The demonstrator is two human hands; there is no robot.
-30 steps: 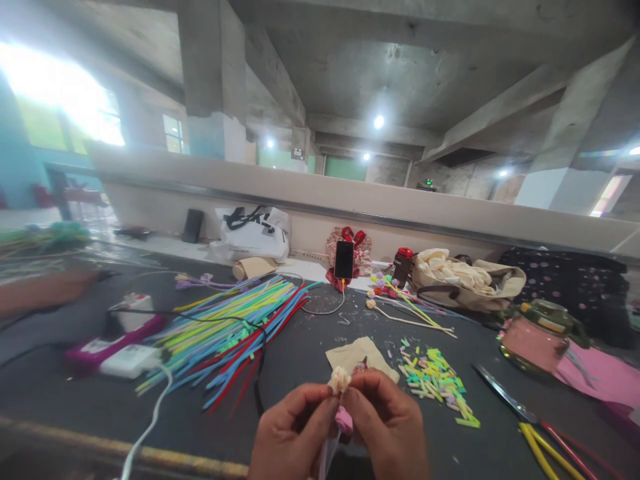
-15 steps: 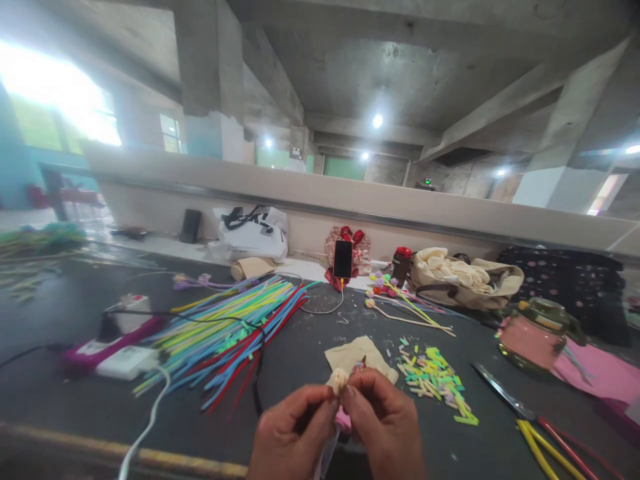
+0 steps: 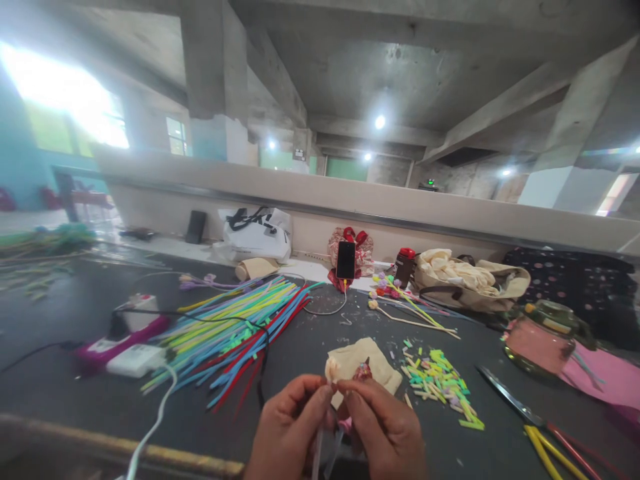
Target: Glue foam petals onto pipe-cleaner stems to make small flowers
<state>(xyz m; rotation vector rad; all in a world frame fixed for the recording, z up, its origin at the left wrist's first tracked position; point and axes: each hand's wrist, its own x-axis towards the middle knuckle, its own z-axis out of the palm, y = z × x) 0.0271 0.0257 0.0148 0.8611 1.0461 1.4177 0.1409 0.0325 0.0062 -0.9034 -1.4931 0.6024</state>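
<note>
A small cream flower head is pinched at its base between the fingertips of my left hand and my right hand. Both hands are closed and meet just below it. A thin pale strip hangs beneath my left fingers. Between the palms shows a bit of something pink, mostly hidden. Behind my right fingers, a small reddish pointed thing sits over a beige cloth; its kind is unclear. To the right of the cloth lies a pile of short coloured pieces.
Long coloured fuzzy stems lie at left, beside a power strip with cables. Scissors with yellow and red handles rest at right, near a glass jug. Finished-looking flowers, a phone and bags stand at the back.
The cream flower head has tilted more upright and moved slightly left and up in my fingers. My right fingers have lowered a little, showing more of the reddish thing. The view has shifted slightly.
</note>
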